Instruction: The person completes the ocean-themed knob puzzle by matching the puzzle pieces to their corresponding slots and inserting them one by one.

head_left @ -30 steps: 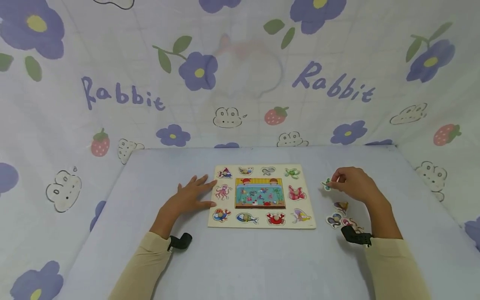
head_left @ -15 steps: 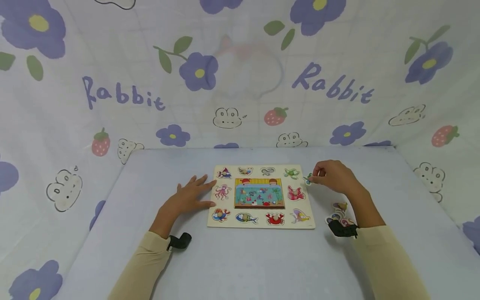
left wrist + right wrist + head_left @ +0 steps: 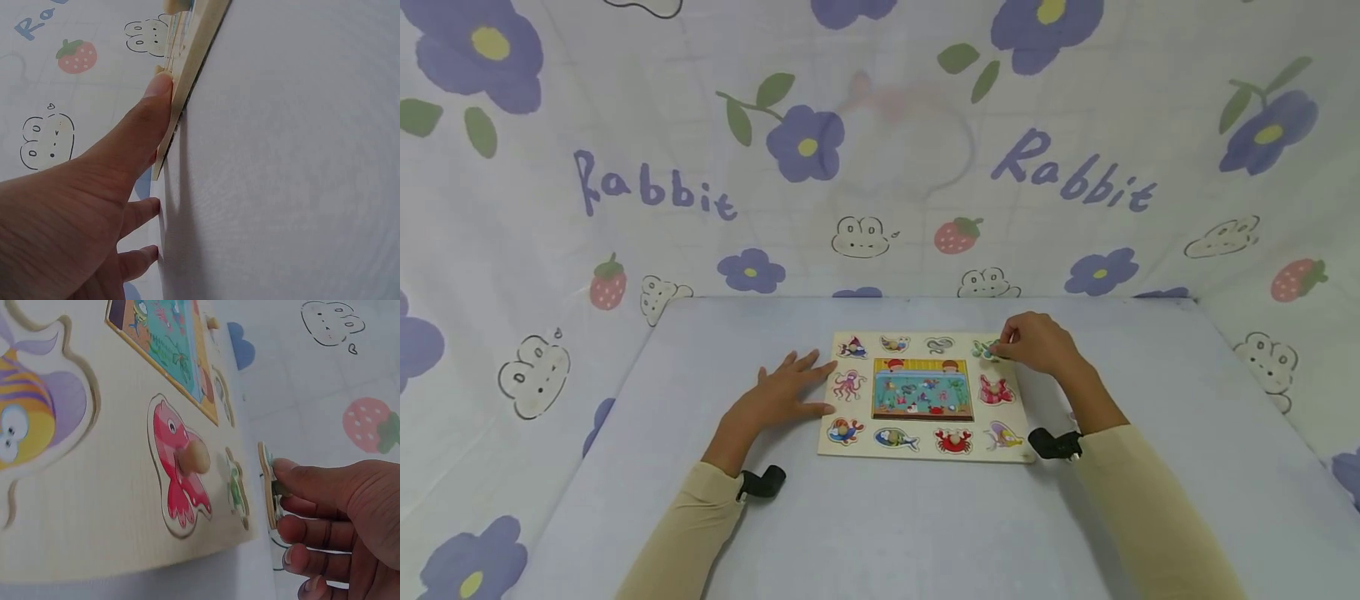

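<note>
A pale wooden peg puzzle board [image 3: 112,537] with sea-animal shapes lies flat on the table. My right hand [image 3: 1039,342] pinches a green puzzle piece [image 3: 269,487] by its knob between thumb and fingers. The right wrist view shows this piece edge-on, apart from the board and facing the green turtle recess [image 3: 237,487]. On the left, my left hand [image 3: 782,390] rests at the board's edge with fingers spread. Its thumb [image 3: 140,109] touches the board's side in the left wrist view. A red shrimp-like piece [image 3: 169,440] with a round knob sits in the board.
A crab piece [image 3: 953,441] and a blue fish piece [image 3: 895,438] are seated along the near edge. The yellow-and-purple fish recess [image 3: 1003,435] shows its printed picture. A patterned cloth [image 3: 910,183] hangs behind the table.
My right hand has carried the green piece leftward from the table's right side to the board's far right corner. The loose pieces there are now hidden by my arm. My left hand stays put.
</note>
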A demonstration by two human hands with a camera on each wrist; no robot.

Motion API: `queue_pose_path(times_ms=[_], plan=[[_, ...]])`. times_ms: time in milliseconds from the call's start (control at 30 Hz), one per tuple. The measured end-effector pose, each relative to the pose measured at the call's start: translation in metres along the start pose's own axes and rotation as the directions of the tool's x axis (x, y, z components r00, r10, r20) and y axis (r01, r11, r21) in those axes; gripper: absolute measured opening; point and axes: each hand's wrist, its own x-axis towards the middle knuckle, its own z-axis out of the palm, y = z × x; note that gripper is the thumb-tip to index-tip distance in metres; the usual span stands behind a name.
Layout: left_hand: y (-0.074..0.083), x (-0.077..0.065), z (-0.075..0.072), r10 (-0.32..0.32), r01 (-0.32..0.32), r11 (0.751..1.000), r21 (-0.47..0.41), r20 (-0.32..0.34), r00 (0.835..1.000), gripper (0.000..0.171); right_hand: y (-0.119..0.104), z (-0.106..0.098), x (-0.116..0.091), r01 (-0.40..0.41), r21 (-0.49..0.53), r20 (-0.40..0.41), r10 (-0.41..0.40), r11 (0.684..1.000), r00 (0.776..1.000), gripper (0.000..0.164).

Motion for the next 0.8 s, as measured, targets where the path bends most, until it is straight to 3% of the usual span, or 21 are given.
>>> queue_pose_path(times_ms=[433,800], plan=[[0.001,0.0,-0.001,0.006,-0.006,1.0,0.0,-0.002,1.0,0.083,-0.01,0.012,0.013,-0.116,-0.02,-0.011,0.116,0.993,0.993,0.028],[-0.002,0.001,0.001,0.0,0.0,1.0,0.01,-0.009,1.0,0.084,-0.011,0.018,0.018,-0.151,-0.034,0.013,0.151,0.988,0.988,0.03]])
